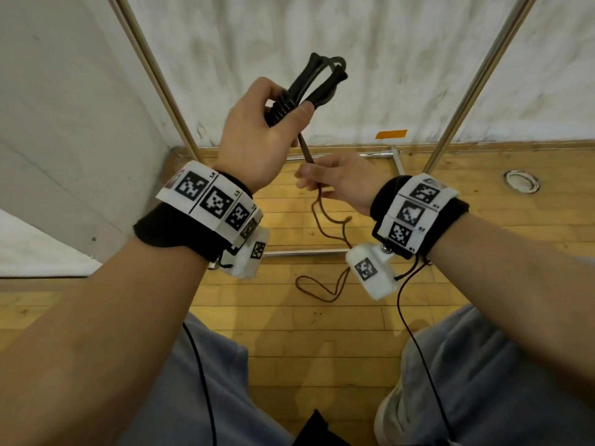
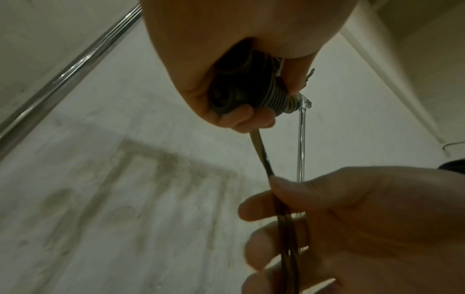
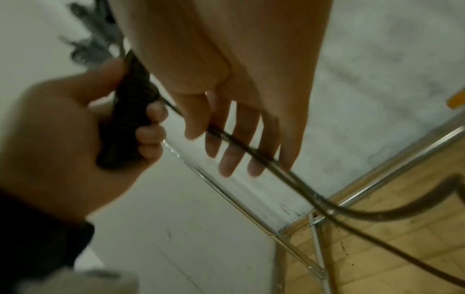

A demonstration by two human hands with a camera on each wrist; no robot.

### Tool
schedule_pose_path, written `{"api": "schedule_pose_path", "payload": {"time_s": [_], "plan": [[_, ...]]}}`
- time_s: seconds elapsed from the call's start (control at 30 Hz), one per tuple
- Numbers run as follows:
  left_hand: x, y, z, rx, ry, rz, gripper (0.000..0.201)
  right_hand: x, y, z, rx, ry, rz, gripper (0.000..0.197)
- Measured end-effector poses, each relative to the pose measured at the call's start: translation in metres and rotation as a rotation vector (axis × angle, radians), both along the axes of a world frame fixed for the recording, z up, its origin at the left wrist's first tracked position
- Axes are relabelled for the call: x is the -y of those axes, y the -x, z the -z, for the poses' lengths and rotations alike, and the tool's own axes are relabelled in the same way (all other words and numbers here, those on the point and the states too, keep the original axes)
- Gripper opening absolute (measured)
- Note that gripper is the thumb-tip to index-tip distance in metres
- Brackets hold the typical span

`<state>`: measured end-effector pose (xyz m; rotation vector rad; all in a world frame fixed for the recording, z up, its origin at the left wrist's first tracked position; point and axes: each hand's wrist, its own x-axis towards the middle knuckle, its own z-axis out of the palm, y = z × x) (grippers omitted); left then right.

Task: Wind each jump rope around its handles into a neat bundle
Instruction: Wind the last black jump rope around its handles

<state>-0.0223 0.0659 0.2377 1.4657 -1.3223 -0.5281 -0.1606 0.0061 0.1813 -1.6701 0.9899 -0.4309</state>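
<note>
rope runs down from the held handles to the feeding hand

the left hand [image 1: 257,140] is raised in front of the person and clenched around the two black handles [image 1: 309,88] of a jump rope, held side by side with their far ends pointing up and away toward the white wall [image 1: 402,59]. several turns of dark rope [image 1: 307,148] already sit coiled around the handles beside the thumb; the left wrist view shows those coils [image 2: 274,95] stacked tight under the fingertips.

from the coils a doubled strand drops down and slightly right to the right hand [image 1: 341,181], which lies lower and just beside the left one. the right hand pinches the strand between thumb and forefinger, its other fingers loosely extended along the rope in the right wrist view [image 3: 234,143]. below that hand the slack [image 1: 322,284] hangs in loose loops to the wooden floor [image 1: 289,333] between the person's knees.

so the handles' long axis points up and away, and the free rope leaves them almost crosswise, downward. judging from this, the next wrap calls for the right hand to carry the strand around that axis while the left keeps the coils pinned. a fair length seems left to wind.

no container is in view.
</note>
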Motion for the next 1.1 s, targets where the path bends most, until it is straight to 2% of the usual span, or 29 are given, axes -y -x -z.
{"api": "schedule_pose_path", "payload": {"time_s": [0.07, 0.17, 0.27, 0.4, 0.57, 0.7, 0.87, 1.0, 1.1], "plan": [[0.002, -0.002, -0.001, 0.014, 0.011, -0.047, 0.024, 0.001, 0.002, -0.003, 0.116, -0.108, 0.003, 0.01], [0.005, -0.008, -0.001, 0.031, -0.012, -0.125, 0.026, 0.001, 0.003, -0.01, 0.192, -0.004, 0.094, 0.021], [0.006, -0.015, 0.001, 0.083, -0.078, -0.133, 0.027, -0.002, 0.0, -0.013, 0.128, 0.109, 0.121, 0.036], [0.004, -0.026, 0.003, 0.165, -0.186, -0.089, 0.028, -0.006, -0.002, -0.014, 0.022, 0.183, 0.117, 0.042], [0.002, -0.036, 0.003, 0.202, -0.212, -0.075, 0.03, -0.006, 0.003, -0.018, -0.176, 0.478, 0.059, 0.052], [0.005, -0.038, 0.01, 0.336, -0.224, -0.12, 0.033, -0.005, -0.002, -0.02, -0.281, 0.482, -0.019, 0.053], [0.009, -0.043, 0.02, 0.458, -0.345, -0.1, 0.037, -0.009, -0.002, -0.025, -0.301, 0.64, -0.057, 0.048], [0.01, -0.04, 0.024, 0.479, -0.4, -0.054, 0.038, -0.007, 0.006, -0.028, -0.331, 0.645, -0.059, 0.05], [0.012, -0.035, 0.027, 0.46, -0.402, -0.058, 0.039, -0.008, 0.007, -0.031, -0.34, 0.574, -0.053, 0.05]]}}
